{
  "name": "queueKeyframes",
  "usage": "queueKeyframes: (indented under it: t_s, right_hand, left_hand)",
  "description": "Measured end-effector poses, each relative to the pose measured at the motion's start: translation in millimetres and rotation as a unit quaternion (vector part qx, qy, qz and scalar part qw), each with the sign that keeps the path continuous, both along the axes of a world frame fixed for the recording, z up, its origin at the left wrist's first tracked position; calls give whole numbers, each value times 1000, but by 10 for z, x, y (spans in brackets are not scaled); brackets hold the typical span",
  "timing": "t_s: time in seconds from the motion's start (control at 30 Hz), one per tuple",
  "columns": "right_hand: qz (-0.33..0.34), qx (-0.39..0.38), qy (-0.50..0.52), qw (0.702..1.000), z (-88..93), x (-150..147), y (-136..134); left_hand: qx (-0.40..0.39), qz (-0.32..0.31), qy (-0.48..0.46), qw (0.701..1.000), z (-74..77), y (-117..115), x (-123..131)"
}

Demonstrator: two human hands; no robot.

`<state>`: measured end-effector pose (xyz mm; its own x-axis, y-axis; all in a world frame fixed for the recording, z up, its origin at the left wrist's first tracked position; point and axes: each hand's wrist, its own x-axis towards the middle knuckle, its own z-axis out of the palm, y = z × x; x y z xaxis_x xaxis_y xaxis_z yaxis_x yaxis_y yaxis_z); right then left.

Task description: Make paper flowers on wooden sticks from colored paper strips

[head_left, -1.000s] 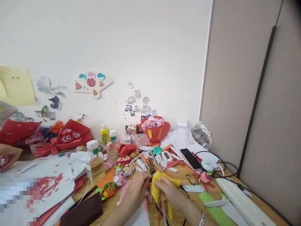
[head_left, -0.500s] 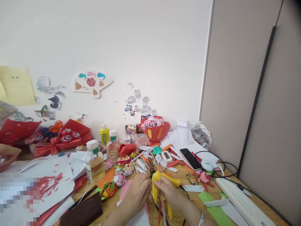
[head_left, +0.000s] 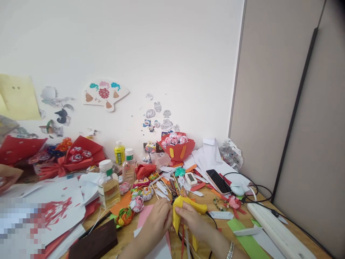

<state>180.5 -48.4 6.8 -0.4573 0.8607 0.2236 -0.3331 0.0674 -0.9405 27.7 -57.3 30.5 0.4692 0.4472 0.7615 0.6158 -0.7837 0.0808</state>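
Observation:
My right hand (head_left: 190, 216) pinches a folded yellow paper piece (head_left: 177, 212) between thumb and fingers. Close against its left side, my left hand (head_left: 160, 216) is closed with curled fingers; whatever they grip is hidden. Just behind the right hand a yellow glue gun (head_left: 199, 207) shows in part, with a black cord running from its end. Below the hands hang or lie a red strip (head_left: 183, 241) and another yellow paper strip (head_left: 195, 242). Pink and white paper sheets (head_left: 157, 248) lie under my left forearm.
Two bottles (head_left: 108, 189) and several folded paper flowers (head_left: 124, 216) stand left of the hands. A dark box (head_left: 94, 241) lies front left. To the right are a phone (head_left: 219, 181), green paper (head_left: 246, 239) and a white power strip (head_left: 280, 233). Another person's hand (head_left: 9, 178) is far left.
The yellow paper piece has turned slightly in my right hand, and its upper edge now leans more to the right. Both hands stay in nearly the same place.

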Motion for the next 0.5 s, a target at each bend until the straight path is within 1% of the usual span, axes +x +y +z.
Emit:
queueKeyframes:
  t_s: [0.23, 0.33, 0.5]
  right_hand:
    - [4, 9, -26, 1000, -1, 17, -4]
    - [-3, 10, -40, 999, -1, 20, -4]
    - [-1, 16, -42, 999, 9, 25, -4]
  left_hand:
    - [-24, 11, -16, 1000, 21, -8, -7]
    - [-27, 6, -30, 999, 11, -3, -3]
    - [-53, -7, -40, 998, -3, 6, -13]
